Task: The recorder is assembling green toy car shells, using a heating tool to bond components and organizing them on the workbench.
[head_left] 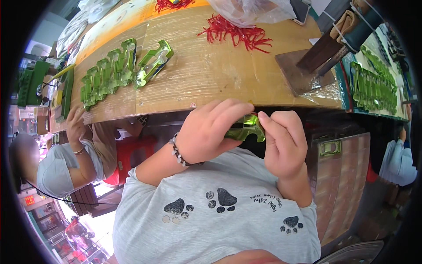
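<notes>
In front of my chest, just off the table's near edge, I hold a glossy green plastic part (252, 127) with cut-out curves. My left hand (211, 125) wraps over its left side, back of the hand up, and hides much of it. The fingers of my right hand (285, 141) are curled, with the thumb pressed at the part's right end. A tiny bit of red shows at the part's top edge; what it is I cannot make out. On the table, similar green plastic frames (105, 72) stand in a slanting row, with one frame (154, 64) lying apart on their right.
Thin red strips (235, 33) lie heaped under a clear plastic bag (250, 11). A metal stand with a flat base (303, 72) occupies the table's right. More green frames (373, 86) line another table. A shallow tray (343, 189) at lower right holds one green part. Another person (70, 169) sits left.
</notes>
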Demonstrator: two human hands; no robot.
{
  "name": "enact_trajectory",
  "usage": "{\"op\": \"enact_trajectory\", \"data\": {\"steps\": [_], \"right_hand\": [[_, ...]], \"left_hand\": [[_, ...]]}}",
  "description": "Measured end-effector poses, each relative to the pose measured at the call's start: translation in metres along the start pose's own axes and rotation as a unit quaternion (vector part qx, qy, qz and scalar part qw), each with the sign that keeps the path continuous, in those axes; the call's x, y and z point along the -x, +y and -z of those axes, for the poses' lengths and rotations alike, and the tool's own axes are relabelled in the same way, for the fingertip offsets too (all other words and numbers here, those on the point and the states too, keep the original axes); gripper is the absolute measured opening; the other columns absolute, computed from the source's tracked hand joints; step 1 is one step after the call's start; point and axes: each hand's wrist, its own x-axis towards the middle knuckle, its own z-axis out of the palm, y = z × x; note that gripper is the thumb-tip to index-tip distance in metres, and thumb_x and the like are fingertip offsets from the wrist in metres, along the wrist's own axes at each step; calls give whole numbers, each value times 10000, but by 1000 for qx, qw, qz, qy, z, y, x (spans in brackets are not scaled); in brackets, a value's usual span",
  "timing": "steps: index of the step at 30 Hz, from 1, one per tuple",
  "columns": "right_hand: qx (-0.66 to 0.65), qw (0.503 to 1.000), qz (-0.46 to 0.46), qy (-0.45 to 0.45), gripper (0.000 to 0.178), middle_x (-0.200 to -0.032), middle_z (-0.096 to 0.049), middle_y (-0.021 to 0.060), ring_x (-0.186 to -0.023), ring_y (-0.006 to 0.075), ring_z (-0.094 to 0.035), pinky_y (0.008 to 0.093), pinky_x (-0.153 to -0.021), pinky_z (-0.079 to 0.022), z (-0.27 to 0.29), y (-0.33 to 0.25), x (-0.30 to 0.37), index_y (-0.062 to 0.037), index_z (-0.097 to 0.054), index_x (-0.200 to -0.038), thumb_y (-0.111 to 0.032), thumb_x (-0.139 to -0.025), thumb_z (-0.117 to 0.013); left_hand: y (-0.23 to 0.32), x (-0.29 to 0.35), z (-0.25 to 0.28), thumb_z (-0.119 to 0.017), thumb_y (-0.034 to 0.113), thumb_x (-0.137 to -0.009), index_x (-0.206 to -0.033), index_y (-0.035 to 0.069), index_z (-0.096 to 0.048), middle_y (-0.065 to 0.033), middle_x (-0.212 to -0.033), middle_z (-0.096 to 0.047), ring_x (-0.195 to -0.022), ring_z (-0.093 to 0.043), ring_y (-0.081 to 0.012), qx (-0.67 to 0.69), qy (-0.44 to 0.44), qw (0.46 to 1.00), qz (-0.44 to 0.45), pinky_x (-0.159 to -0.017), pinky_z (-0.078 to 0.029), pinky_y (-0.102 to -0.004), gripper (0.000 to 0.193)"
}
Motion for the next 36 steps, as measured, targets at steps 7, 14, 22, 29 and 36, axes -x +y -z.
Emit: {"op": "enact_trajectory", "data": {"steps": [7,14,22,29,36], "right_hand": [[-572,727,-372,83,261,-1000,-571,72,-822,134,-532,253,-656,-433,-7,-6,22,-22,-570,-1187,-118,-950,-619],[-484,772,-400,98,549,-1205,-455,73,-962,133,-501,261,-767,-438,0,7,54,-56,-476,-1325,-319,-901,-705],[-268,881,-384,60,1105,-1367,-440,140,-1246,242,-474,370,-1009,-404,24,14,58,-32,-228,-1464,-198,-608,-905],[-525,700,-446,188,1043,-1376,-427,135,-1261,254,-492,430,-1018,-492,41,28,35,-18,-236,-1462,-374,-719,-875],[-562,688,-414,199,977,-1323,-494,133,-1173,254,-580,436,-939,-550,47,43,13,-1,-273,-1431,-497,-772,-796]], "left_hand": [[-7,-10,-11,-805,49,-581,-1268,98,-522,-115,-1050,-616,-888,-638,-316,56,8,995,-84,-702,-529,-376,744],[9,-15,-56,-799,60,-730,-1370,72,-358,-90,-1151,-564,-1066,-557,-143,422,-36,894,149,-884,-495,-306,778],[28,-56,-62,-714,103,-857,-1445,-12,-276,-108,-1250,-541,-1104,-558,-155,626,-169,687,329,-920,-492,-304,742],[15,-95,-44,-464,43,-955,-1480,-86,-233,-188,-1369,-521,-1075,-646,-195,782,-217,520,266,-741,-573,-261,588],[26,-114,-44,-527,68,-967,-1456,-96,-305,-155,-1302,-575,-876,-616,-93,744,-154,603,242,-804,-533,-225,561]]}}
